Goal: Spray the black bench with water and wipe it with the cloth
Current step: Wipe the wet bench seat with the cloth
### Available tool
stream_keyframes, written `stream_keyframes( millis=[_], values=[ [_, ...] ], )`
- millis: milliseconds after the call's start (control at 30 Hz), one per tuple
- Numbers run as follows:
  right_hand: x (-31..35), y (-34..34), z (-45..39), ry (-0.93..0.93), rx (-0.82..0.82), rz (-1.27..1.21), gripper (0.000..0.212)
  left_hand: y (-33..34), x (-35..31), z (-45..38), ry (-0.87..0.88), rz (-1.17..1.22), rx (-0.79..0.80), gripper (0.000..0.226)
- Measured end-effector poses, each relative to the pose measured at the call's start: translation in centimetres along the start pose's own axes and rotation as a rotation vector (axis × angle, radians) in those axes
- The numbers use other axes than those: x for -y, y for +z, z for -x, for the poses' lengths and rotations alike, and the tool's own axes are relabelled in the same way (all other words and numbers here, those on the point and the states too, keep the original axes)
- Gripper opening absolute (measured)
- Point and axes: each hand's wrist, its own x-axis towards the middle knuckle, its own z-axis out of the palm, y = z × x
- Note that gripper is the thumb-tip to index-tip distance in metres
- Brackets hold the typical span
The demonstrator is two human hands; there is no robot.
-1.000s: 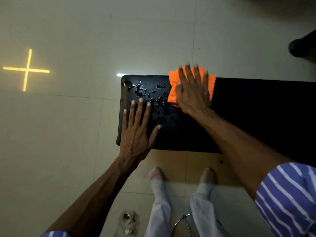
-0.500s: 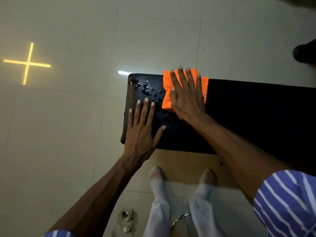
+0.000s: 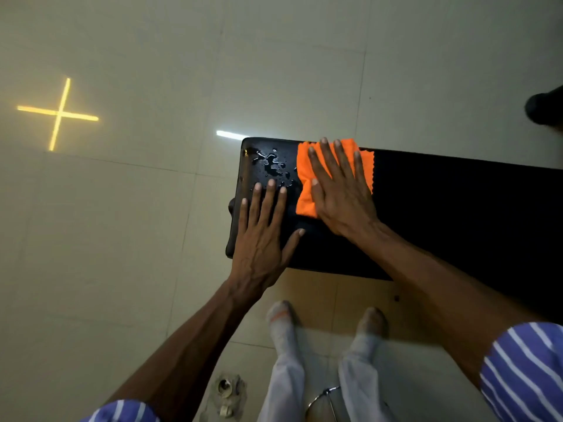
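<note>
The black bench (image 3: 457,208) runs from the middle of the view to the right edge. Water drops (image 3: 272,162) lie on its left end. An orange cloth (image 3: 304,166) lies flat on the bench top near the far edge, just right of the drops. My right hand (image 3: 338,190) presses flat on the cloth with its fingers spread. My left hand (image 3: 262,236) rests flat on the bench's left end, fingers apart, holding nothing; its fingertips are at the edge of the wet patch.
Pale floor tiles surround the bench. A yellow cross of light (image 3: 58,114) glows on the floor at left. A dark shoe (image 3: 545,108) shows at the right edge. My socked feet (image 3: 281,315) stand before the bench, with a small object (image 3: 227,391) and a metal ring (image 3: 323,397) near them.
My right hand has slid the cloth left over the wet patch, so fewer drops show. My left hand has stayed flat on the bench's left end.
</note>
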Motion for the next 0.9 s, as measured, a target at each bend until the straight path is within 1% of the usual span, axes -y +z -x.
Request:
stream_keyframes(
  millis=[67,100,167,233,300,333,433,467,533,600,667,700,767,833,900],
  values=[
    [-1.9,-0.7,1.0,-0.096,0.040,0.009,0.063,-0.4,0.0,0.1,-0.024,0.000,-0.005,0.081],
    [-2.4,-0.9,0.9,-0.090,0.047,0.002,0.064,-0.4,0.1,0.2,-0.033,0.000,-0.011,0.082],
    [-1.9,-0.6,-0.3,0.003,0.017,-0.015,0.064,-0.3,0.2,0.3,-0.039,0.002,-0.022,0.083],
    [0.1,0.1,-2.4,0.108,-0.032,-0.047,0.064,0.0,0.4,0.4,-0.041,0.020,-0.033,0.082],
    [1.4,0.7,-3.3,0.139,-0.068,-0.074,0.063,0.1,0.3,0.3,-0.041,0.041,-0.037,0.081],
    [1.6,0.8,-3.1,0.111,-0.066,-0.077,0.063,0.0,0.3,0.3,-0.039,0.056,-0.030,0.081],
    [0.6,0.3,-0.9,-0.064,0.005,-0.027,0.063,-0.8,0.1,0.3,-0.049,0.119,-0.002,0.078],
    [0.2,-0.2,-0.3,-0.100,0.037,-0.054,0.063,-1.2,-0.1,0.2,-0.063,0.141,-0.002,0.076],
    [-0.3,-1.5,0.1,-0.106,0.072,-0.224,0.062,-2.0,-0.7,-0.1,-0.093,0.179,-0.029,0.070],
    [-1.2,-2.8,0.2,-0.028,0.006,-0.391,0.059,-2.9,-1.7,-1.2,-0.089,0.202,-0.079,0.065],
    [-3.1,-3.6,0.7,0.108,-0.091,-0.422,0.057,-3.5,-3.0,-3.1,-0.025,0.198,-0.113,0.062],
    [-4.2,-3.8,1.2,0.186,-0.104,-0.413,0.057,-3.7,-3.9,-4.3,0.026,0.182,-0.119,0.062],
    [-6.1,-3.6,2.2,0.296,-0.068,-0.405,0.055,-3.4,-6.0,-6.9,0.129,0.143,-0.124,0.060],
    [-7.0,-2.8,2.7,0.303,-0.045,-0.397,0.056,-2.3,-8.0,-9.2,0.192,0.099,-0.099,0.058],
    [-7.2,-1.7,3.0,0.263,-0.066,-0.365,0.058,-0.4,-9.2,-10.4,0.195,0.012,-0.024,0.059]
  ],
)
